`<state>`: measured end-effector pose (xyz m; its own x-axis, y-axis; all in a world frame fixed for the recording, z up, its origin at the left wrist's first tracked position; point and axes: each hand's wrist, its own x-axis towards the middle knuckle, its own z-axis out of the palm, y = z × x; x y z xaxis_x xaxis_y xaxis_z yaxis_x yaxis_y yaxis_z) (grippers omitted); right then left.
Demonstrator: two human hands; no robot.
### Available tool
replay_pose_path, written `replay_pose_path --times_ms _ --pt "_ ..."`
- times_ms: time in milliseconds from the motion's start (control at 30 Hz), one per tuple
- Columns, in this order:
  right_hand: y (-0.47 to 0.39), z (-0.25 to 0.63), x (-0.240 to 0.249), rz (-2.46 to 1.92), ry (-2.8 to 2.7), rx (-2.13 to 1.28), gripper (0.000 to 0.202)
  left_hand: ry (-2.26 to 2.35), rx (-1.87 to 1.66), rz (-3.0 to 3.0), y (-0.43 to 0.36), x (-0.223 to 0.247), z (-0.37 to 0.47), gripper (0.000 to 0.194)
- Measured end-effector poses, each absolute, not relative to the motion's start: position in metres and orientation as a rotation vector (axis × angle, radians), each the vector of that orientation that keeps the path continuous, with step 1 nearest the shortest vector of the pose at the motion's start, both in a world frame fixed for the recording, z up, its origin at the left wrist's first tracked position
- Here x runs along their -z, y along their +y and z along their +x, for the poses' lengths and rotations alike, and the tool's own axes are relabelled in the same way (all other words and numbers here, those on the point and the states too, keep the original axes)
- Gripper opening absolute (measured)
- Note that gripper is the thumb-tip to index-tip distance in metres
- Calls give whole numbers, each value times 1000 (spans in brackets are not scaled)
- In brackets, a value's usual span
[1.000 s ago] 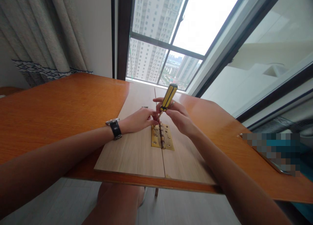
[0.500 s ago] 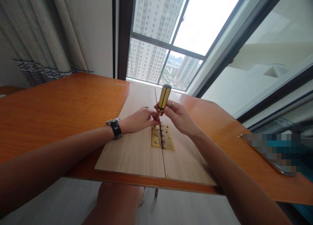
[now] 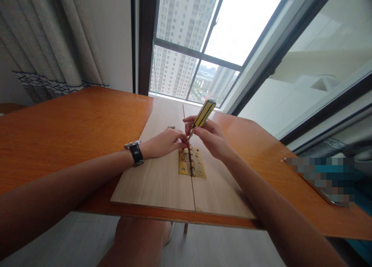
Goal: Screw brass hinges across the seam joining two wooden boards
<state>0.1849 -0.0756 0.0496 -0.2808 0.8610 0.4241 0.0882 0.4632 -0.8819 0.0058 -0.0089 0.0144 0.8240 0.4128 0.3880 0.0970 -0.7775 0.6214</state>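
A brass hinge (image 3: pixel 198 167) lies over the seam between two pale wooden boards (image 3: pixel 157 181). My right hand (image 3: pixel 210 136) holds a yellow and black screwdriver (image 3: pixel 204 112), its handle tilted up to the right and its shaft pointing down at the hinge's far end. My left hand (image 3: pixel 173 140) rests on the left board with thumb and fingertips pressed together beside the screwdriver's tip. What those fingertips hold, if anything, is too small to make out.
The boards lie on an orange-brown table (image 3: pixel 72 131). A flat object with a blurred-out surface (image 3: pixel 325 181) is at the table's right. Behind stand a window (image 3: pixel 200 57) and a curtain (image 3: pixel 52 38). Below the near edge my leg shows.
The screwdriver's handle has tipped further to the right, and the fingers of my right hand have shifted and spread around it. My left hand has stayed nearly in place.
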Motion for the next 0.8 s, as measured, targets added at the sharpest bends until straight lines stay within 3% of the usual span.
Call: replay_pose_path --times_ms 167,333,800 --pt "-78 185 -52 -794 -1664 -1049 34 381 -698 2378 -10 -15 6 16" --pt "-75 187 -48 -860 -1671 -940 23 388 -722 2386 -11 -15 6 16" --pt "-73 183 -46 -853 -1630 -894 30 349 -702 2388 -9 -14 7 23"
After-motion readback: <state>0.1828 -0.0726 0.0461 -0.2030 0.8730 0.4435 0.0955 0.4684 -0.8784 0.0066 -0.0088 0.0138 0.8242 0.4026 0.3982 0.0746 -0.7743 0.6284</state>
